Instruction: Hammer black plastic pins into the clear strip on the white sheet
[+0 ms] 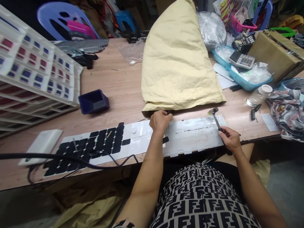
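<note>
My right hand (pixel 230 138) is wrapped round the dark handle of a small hammer (pixel 216 120), whose head points up and away over the right part of the white strip (pixel 194 134). My left hand (pixel 160 119) is closed at the near edge of a large yellowish paper sack (pixel 178 60). Something dark shows by its fingertips, but I cannot make out what it is. Left of that hand, many flat black rounded pieces (pixel 102 141) lie in rows on the white sheet. One single black piece (pixel 165 139) sits just beside my left wrist.
A dark blue bin (pixel 94 102) and a white plastic crate (pixel 68 76) stand at the left. A black cable (pixel 71 157) crosses the front left. To the right are a blue basket (pixel 251 82), a calculator (pixel 242 60), a clear jar (pixel 258 95), a cardboard box (pixel 275 57) and patterned cloth (pixel 288 110).
</note>
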### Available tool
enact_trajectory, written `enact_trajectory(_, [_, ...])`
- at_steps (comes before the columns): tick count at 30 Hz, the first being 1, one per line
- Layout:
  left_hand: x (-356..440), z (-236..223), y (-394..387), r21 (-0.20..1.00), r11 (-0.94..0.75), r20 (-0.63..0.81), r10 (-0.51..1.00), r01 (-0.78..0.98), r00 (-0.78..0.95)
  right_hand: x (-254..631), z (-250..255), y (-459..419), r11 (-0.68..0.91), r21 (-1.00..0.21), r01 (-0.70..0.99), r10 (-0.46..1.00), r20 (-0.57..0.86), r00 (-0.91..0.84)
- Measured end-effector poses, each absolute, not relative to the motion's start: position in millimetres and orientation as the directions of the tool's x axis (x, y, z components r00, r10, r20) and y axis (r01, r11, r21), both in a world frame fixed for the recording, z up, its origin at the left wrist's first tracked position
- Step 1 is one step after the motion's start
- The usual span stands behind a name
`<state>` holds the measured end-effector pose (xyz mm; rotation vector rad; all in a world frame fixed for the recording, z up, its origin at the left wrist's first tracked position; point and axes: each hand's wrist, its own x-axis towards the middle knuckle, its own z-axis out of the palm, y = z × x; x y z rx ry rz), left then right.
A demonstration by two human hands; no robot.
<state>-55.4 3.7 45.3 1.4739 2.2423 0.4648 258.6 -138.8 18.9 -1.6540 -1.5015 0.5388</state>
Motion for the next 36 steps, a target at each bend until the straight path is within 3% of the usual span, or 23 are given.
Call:
enact_trajectory(2, [-49.1,48.2,-19.7,0.525,0.261,-0.153,0.965,0.81,-0.213,259.2,17.5,-138.8,0.048,-0.794,0.606,0.959,0.206,0.194])
enact_trajectory(6, [-20.5,39.4,-51.6,0.598,-0.176,-0.004,0.975,0.782,0.223,259.6,15.7,-138.7,0.038,-0.798,0.601,0.959,0.199,0.203])
enact_trajectory(9, [-0.2,24.1,-54.0,0.631,-0.347,0.108,0.925,0.694,0.365,259.0,15.9,-139.1,0.038,-0.799,0.6,0.959,0.197,0.202])
enact_trajectory(16, [13.3,10.3,-43.3,0.694,-0.296,0.101,0.943,0.656,0.318,256.5,21.3,-144.8,0.082,-0.754,0.652,0.953,0.251,0.171])
enact_trajectory(26, [14.2,10.8,-43.4,0.716,-0.275,0.089,0.948,0.642,0.307,239.4,50.3,-154.6,0.221,-0.69,0.689,0.954,0.298,-0.008])
enact_trajectory(36, [14.9,9.4,-41.6,0.723,-0.27,0.089,0.949,0.635,0.302,229.0,52.1,-154.1,0.176,-0.721,0.67,0.973,0.231,-0.008])
